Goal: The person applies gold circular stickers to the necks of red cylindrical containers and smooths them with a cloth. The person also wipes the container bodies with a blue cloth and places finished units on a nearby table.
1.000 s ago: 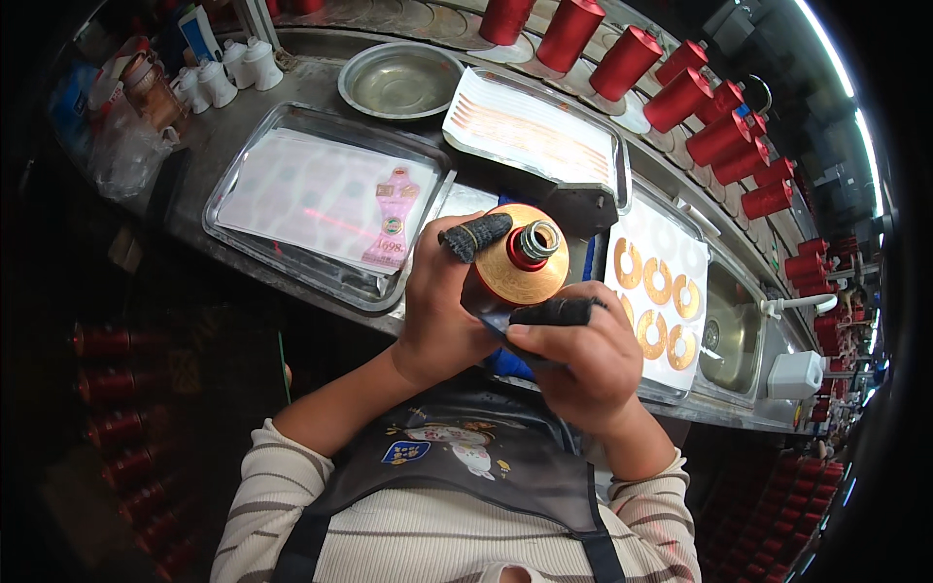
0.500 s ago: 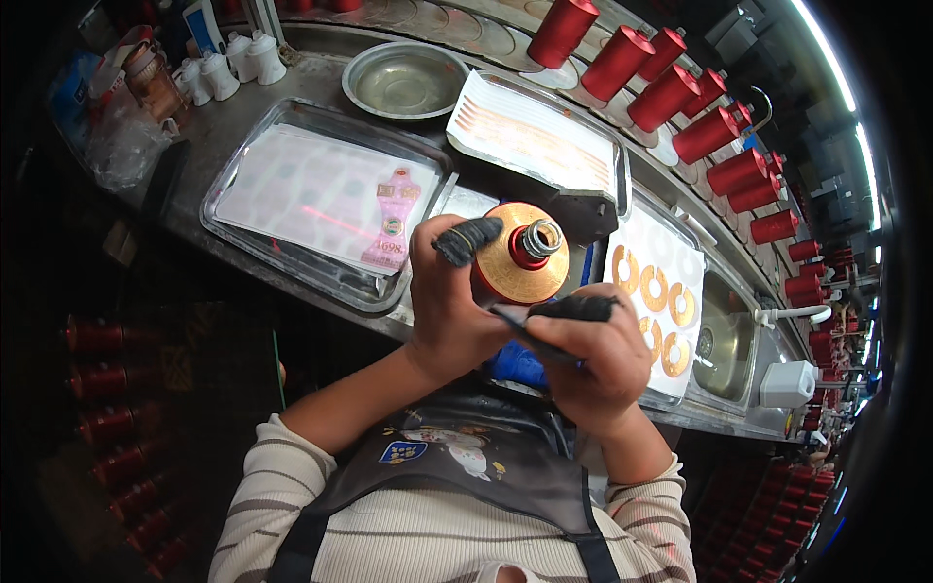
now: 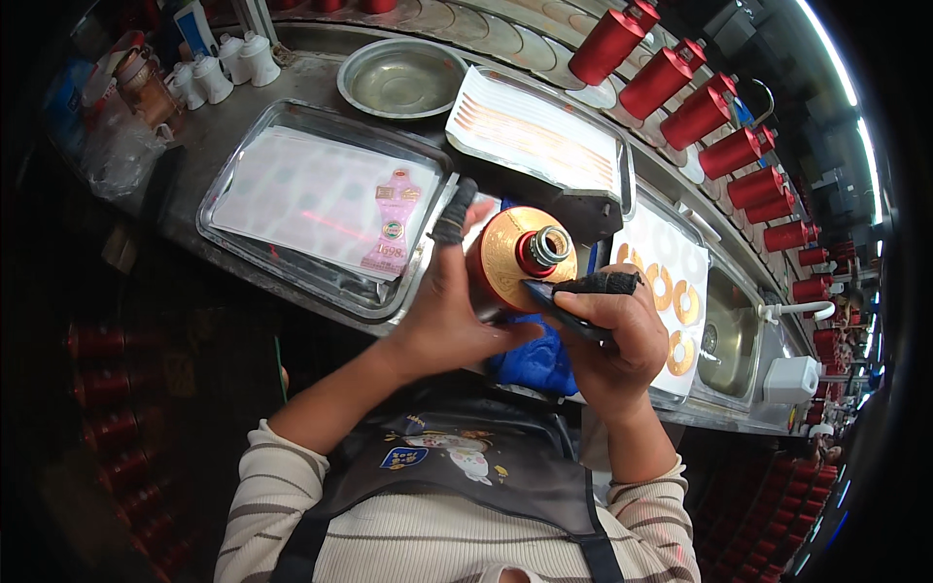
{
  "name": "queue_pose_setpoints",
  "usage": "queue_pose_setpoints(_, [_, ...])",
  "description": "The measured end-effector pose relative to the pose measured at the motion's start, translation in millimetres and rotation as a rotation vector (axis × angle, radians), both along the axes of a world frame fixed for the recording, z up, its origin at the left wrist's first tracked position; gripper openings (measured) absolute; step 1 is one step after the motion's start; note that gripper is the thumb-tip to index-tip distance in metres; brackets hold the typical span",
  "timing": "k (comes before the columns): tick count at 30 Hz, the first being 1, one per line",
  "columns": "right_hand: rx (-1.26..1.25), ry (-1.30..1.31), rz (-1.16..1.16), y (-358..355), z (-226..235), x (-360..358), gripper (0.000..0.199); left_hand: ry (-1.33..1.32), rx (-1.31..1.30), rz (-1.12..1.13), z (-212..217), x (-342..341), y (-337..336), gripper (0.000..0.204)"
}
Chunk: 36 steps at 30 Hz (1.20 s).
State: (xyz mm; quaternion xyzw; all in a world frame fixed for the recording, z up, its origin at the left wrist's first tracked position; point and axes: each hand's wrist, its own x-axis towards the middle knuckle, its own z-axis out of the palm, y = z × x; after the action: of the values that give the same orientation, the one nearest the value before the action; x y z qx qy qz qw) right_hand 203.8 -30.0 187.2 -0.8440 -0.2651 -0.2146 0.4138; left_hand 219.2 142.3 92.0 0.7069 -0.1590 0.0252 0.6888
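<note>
A red bottle point(image 3: 478, 277) stands in front of me, its open silver neck tilted slightly right. A gold ring-shaped label point(image 3: 505, 243) covers its shoulder. My left hand point(image 3: 437, 301) is spread beside the bottle's left side, with a black-wrapped digit raised off the label; whether its palm touches the bottle, I cannot tell. My right hand point(image 3: 622, 335) is closed round a dark flat scraper-like tool point(image 3: 556, 303), whose tip rests on or just over the label's near right edge. Black wrapping covers one of its fingers too. A blue cloth point(image 3: 533, 364) lies below the bottle.
Left is a metal tray point(image 3: 216, 209) with pink label sheets point(image 3: 301, 199). Farther back are a metal bowl point(image 3: 401, 102) and a tray of striped label strips point(image 3: 535, 136). Gold-ring sheets point(image 3: 683, 303) lie right, by a sink point(image 3: 729, 340). Red bottles point(image 3: 656, 83) line a curved conveyor.
My left hand has opened and lifted its wrapped digit off the label. The tool in my right hand has moved up onto the label's edge. Bottles on the conveyor have shifted.
</note>
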Motion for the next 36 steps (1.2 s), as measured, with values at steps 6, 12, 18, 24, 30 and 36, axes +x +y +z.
queue_pose_setpoints(6, [-0.012,-0.032,-0.038,4.7,-3.8,-1.6,0.033,-0.072,0.231,0.1,-15.1,-9.4,-10.5,0.11])
queue_pose_setpoints(12, [-0.022,-0.004,-0.035,5.0,-4.4,-1.5,0.034,0.119,0.046,-0.235,8.6,15.7,13.4,0.108])
queue_pose_setpoints(18, [-0.01,0.027,-0.026,0.9,-0.5,-0.2,0.034,-0.021,-0.072,0.075,-9.6,-4.9,-3.1,0.115])
queue_pose_setpoints(24, [0.022,0.104,-0.144,2.4,-7.1,-8.5,0.034,-0.135,0.239,0.115,-8.8,0.1,-8.1,0.109])
queue_pose_setpoints(30, [-0.107,-0.125,0.152,37.4,-14.9,-12.8,0.04,0.098,0.064,0.138,-30.2,-2.9,-24.2,0.093])
queue_pose_setpoints(36, [-0.203,-0.278,-0.092,20.5,-17.3,-17.1,0.035,-0.166,0.094,0.277,-31.1,-5.2,-22.1,0.091])
